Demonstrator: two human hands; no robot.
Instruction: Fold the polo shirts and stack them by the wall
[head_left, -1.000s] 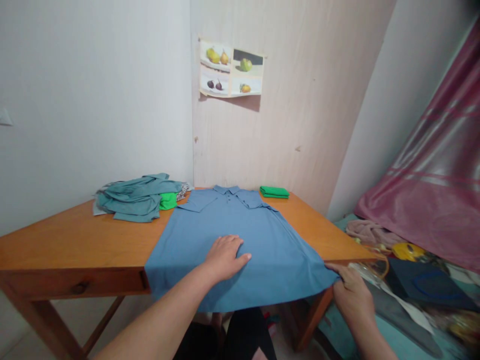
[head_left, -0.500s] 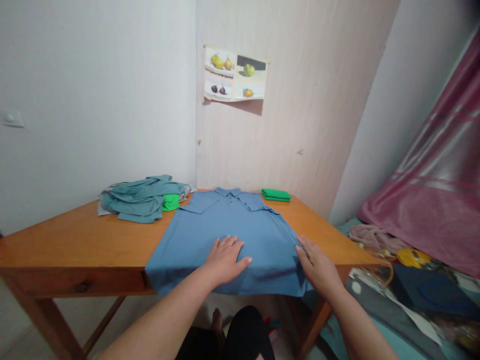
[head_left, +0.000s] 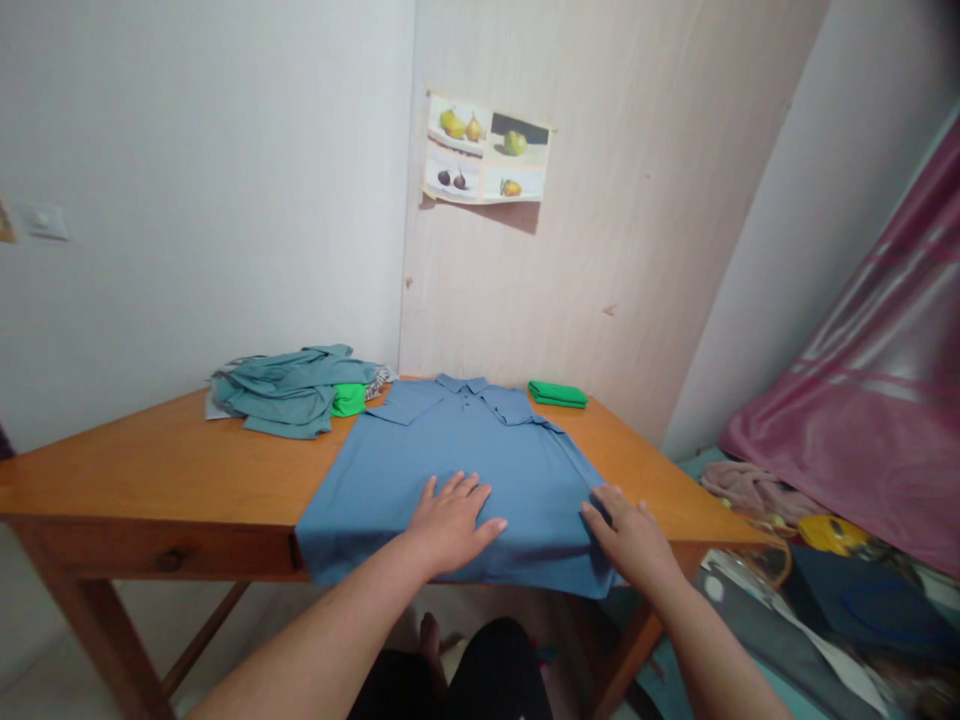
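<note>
Head cam looks down on a blue polo shirt (head_left: pixel 465 450) spread flat, front up, on the wooden worktop (head_left: pixel 172 470). Its collar is at the far side and its hem hangs a bit over the near edge. Left hand (head_left: pixel 450 520) lies flat on the lower middle of the shirt, fingers spread, gripping nothing. Right hand (head_left: pixel 634 535) is flat too, palm down on the shirt's near right corner. Far left there's a heap of teal clothes (head_left: pixel 289 385), and a folded green cloth (head_left: pixel 557 394) sits far right, just beside the collar.
</note>
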